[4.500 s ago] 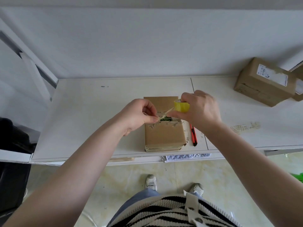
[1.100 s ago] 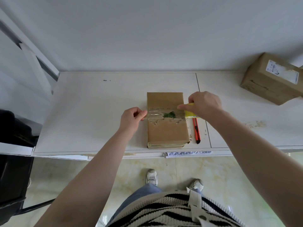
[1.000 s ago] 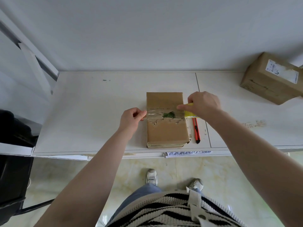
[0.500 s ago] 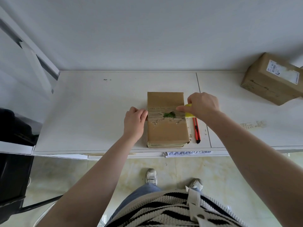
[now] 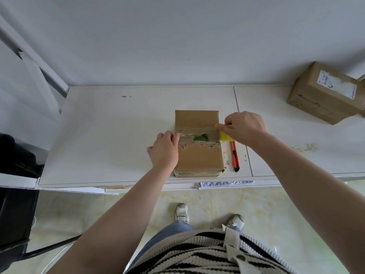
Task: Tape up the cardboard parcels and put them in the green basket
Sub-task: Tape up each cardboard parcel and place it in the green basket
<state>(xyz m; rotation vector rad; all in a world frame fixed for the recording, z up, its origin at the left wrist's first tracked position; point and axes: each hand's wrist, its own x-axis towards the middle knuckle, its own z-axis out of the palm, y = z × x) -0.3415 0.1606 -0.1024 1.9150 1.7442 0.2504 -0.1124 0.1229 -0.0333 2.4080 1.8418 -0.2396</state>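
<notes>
You're mid-taping: your left hand (image 5: 165, 150) presses the strip's end flat at the cardboard parcel (image 5: 198, 144)'s nine-o'clock edge; your right hand (image 5: 244, 126) grips the yellow tape roll (image 5: 225, 136) at three o'clock. Next, probably cut it with the utility knife (image 5: 234, 157).

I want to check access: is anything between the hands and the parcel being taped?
Nothing visible: the left hand already touches the parcel at its left edge, and the right hand holds the yellow tape roll at its right edge.

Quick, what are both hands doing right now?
Left hand: open, fingers pressing the parcel at its left edge.
Right hand: holding the yellow tape roll.
</notes>
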